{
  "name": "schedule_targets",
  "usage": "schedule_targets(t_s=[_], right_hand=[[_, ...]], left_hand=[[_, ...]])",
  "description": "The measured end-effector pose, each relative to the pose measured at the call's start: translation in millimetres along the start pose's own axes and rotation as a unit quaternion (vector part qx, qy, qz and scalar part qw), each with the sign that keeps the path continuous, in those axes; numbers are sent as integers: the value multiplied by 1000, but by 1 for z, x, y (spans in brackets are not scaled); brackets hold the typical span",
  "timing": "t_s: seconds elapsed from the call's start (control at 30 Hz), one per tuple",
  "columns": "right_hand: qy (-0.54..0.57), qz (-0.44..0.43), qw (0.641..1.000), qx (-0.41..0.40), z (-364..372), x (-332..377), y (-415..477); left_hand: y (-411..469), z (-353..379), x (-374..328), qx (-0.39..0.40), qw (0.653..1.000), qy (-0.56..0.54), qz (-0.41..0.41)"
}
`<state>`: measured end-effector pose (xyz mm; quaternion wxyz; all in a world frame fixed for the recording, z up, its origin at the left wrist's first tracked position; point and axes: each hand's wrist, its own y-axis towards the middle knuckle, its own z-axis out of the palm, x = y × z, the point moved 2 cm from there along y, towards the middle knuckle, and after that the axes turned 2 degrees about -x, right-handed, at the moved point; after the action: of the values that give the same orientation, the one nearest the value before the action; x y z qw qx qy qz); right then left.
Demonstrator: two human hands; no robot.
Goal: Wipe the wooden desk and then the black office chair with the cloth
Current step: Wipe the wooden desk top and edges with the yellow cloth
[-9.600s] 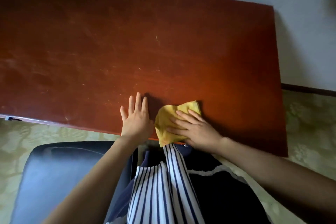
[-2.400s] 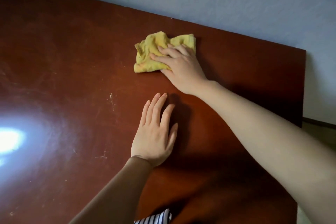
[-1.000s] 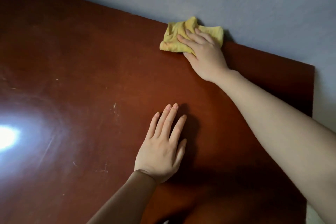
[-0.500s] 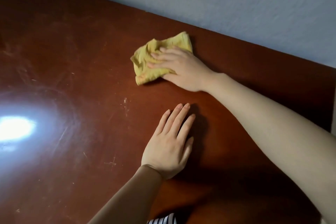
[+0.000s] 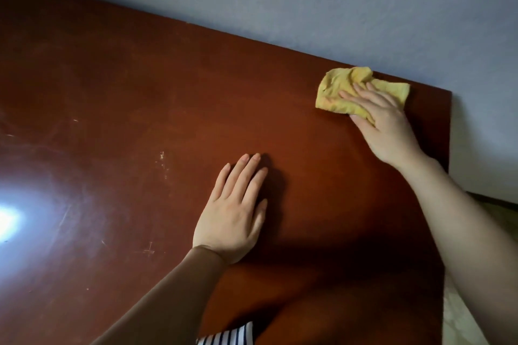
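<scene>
The reddish-brown wooden desk (image 5: 126, 98) fills most of the view. A crumpled yellow cloth (image 5: 340, 87) lies near the desk's far right corner, close to the wall. My right hand (image 5: 384, 123) presses flat on the cloth with straight fingers, covering its near right part. My left hand (image 5: 235, 213) rests palm down on the desk's middle, fingers straight and together, apart from the cloth. The black office chair is out of view.
A grey-blue wall (image 5: 308, 0) runs along the desk's far edge. The desk's right edge drops to a patterned floor (image 5: 462, 328). A bright light glare (image 5: 8, 218) sits on the desk at the left. Striped clothing (image 5: 227, 337) shows at the bottom.
My right hand has slid the cloth from the desk's far middle to the far right corner. My left hand has stayed flat in about the same place.
</scene>
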<state>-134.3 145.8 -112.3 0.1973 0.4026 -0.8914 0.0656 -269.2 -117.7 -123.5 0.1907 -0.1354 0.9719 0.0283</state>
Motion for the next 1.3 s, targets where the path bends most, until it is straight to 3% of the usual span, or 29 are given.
schedule_targets(t_s=[0.2, 0.33, 0.43, 0.6, 0.9, 1.1, 1.17, 1.3], right_hand=[[-97, 200, 972, -76, -24, -54, -24], [-81, 312, 940, -108, -20, -53, -36], [-62, 349, 925, -136, -9, -31, -45], [-69, 285, 951, -100, 11, 10, -81], [-68, 57, 996, -29, 33, 81, -151], [-140, -176, 970, 94, 43, 97, -162], [-134, -181, 968, 110, 41, 98, -148], [-96, -107, 988, 62, 47, 110, -95]], left_hand=[[-1, 0, -1, 4, 1000, -19, -4], [1, 0, -3, -4, 1000, -27, 1], [1, 0, -3, -10, 999, -37, 5], [0, 0, -3, -19, 999, -46, 4], [-4, -2, -2, -7, 998, -61, 6], [-7, -15, 10, 19, 981, -191, 14], [-15, -22, 15, 9, 986, -165, 25], [-38, -34, 29, -13, 992, -126, -4]])
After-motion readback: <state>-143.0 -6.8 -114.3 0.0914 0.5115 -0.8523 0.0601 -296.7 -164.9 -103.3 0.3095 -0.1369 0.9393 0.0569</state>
